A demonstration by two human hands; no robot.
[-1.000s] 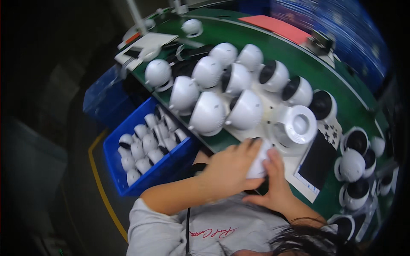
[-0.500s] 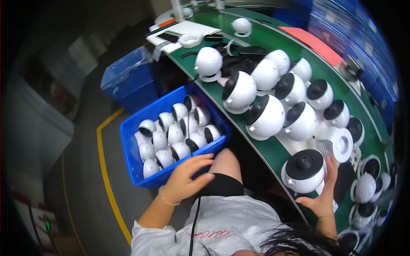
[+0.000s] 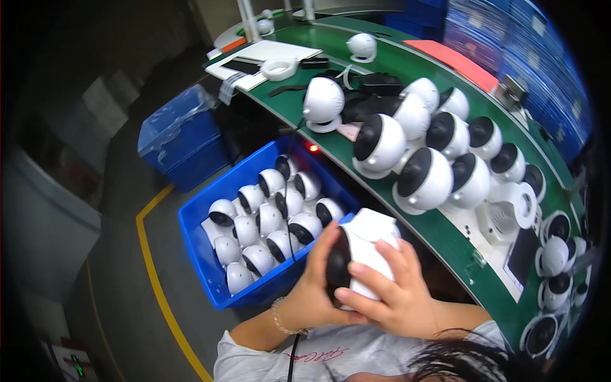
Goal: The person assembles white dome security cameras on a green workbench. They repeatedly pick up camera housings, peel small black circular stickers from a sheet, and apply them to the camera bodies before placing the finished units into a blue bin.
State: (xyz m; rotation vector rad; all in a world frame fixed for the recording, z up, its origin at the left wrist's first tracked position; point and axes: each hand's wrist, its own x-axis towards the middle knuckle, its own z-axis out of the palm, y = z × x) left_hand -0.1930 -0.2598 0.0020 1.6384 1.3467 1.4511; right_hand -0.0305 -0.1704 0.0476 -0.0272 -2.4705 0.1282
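Both hands hold a round white security camera (image 3: 369,262) with a black face, tilted in front of my chest. My left hand (image 3: 316,290) is closed around the black face side. From the other side my right hand (image 3: 398,290) grips the white body, its fingers spread over the shell. The pale base points away from me. Just left of it, a blue bin (image 3: 232,183) holds several similar cameras (image 3: 258,260) in rows. On the green table (image 3: 305,108) to the right stand several more cameras (image 3: 424,180).
A white cylindrical part with a ring-shaped end (image 3: 509,207) lies beside the table's cameras. Near the far end are a white ring (image 3: 279,69) and white boards (image 3: 289,49). Another blue bin (image 3: 184,137) stands on the floor. A thin black cable (image 3: 291,366) hangs before me.
The camera that stood by my right hand on the table is now lifted and held over my lap. My left hand, free before, now grips it too.
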